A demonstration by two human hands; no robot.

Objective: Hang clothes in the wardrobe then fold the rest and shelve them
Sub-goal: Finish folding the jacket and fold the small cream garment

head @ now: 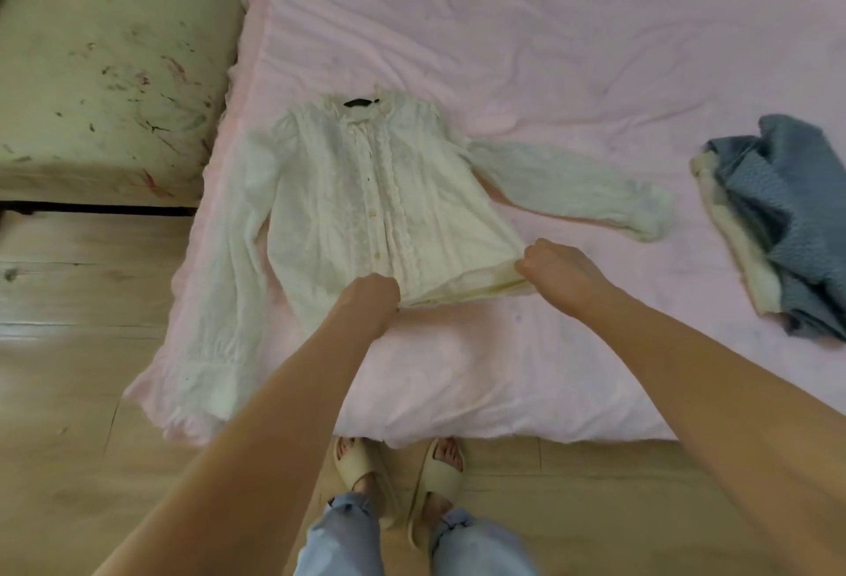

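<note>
A white long-sleeved blouse (361, 191) with a ruffled button front lies face up on the pink bed (572, 49). Its collar points away from me. One sleeve runs down the bed's left edge; the other stretches out to the right. My left hand (371, 298) grips the bottom hem near its middle. My right hand (556, 273) pinches the hem at the blouse's right corner. Both hands have their fingers curled into the fabric.
A pile of blue and cream clothes (778, 218) sits on the bed at the right. A cream, stained cushioned seat (105, 67) stands left of the bed. Wooden floor (68, 369) surrounds the bed's near corner, with my slippered feet (398, 475) against it.
</note>
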